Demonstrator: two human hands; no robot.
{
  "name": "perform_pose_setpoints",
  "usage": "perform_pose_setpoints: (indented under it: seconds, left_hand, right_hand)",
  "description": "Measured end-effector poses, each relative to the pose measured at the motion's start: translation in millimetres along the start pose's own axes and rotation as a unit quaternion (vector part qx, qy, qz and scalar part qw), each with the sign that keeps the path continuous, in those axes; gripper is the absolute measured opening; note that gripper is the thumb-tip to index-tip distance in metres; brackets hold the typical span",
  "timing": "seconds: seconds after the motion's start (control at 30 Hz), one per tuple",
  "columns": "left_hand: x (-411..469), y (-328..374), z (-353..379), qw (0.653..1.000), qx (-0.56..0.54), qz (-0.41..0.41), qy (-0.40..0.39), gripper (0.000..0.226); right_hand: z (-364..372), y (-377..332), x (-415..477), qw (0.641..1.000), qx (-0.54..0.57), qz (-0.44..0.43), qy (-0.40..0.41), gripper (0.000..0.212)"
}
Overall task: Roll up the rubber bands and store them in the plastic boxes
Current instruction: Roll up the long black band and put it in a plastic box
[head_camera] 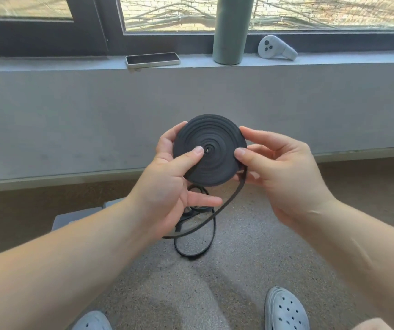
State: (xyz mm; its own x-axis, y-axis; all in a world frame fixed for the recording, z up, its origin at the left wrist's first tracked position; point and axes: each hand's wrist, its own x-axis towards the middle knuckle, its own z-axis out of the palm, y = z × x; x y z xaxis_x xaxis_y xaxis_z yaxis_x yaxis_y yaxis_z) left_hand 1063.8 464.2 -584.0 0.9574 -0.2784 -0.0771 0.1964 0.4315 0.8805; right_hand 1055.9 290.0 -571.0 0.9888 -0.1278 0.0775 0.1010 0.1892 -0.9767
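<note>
A black rubber band is wound into a flat spiral disc (211, 148), held up in front of me between both hands. My left hand (169, 186) grips the disc's left side, with the thumb pressed near its centre hole. On the right edge, my right hand (279, 172) pinches the disc between thumb and fingers. The loose tail of the band (205, 225) hangs from the disc's lower right and loops down onto the floor. Part of a pale plastic box (76, 217) shows behind my left forearm, mostly hidden.
A grey wall with a window sill runs across ahead. On the sill lie a phone (153, 60), a tall green bottle (231, 29) and a white controller (275, 48). Speckled floor lies below, with my two grey clogs (284, 310) at the bottom.
</note>
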Motion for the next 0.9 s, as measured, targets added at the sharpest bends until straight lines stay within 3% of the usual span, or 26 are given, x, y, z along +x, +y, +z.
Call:
perform_pose_setpoints:
  seconds: [0.17,0.27,0.37,0.7,0.9]
  left_hand:
    - [9,13,-15,0.993,0.121,0.007,-0.006,0.041]
    - [11,19,-16,0.980,0.184,-0.009,-0.070,0.060]
    - [9,16,-14,0.970,0.209,-0.029,-0.120,0.061]
    - [5,14,-11,0.990,0.128,-0.002,-0.059,0.055]
    - [3,10,-7,0.997,0.071,0.022,-0.009,0.053]
  right_hand:
    - [-24,-19,14,0.993,-0.094,-0.001,-0.077,0.029]
    - [-28,-22,15,0.977,-0.160,-0.010,-0.141,0.030]
    - [-27,-19,14,0.971,-0.161,-0.008,-0.178,0.030]
    - [-24,-18,17,0.985,-0.146,0.014,-0.091,0.008]
    - [-9,-6,5,0.997,-0.063,0.023,-0.034,0.007]
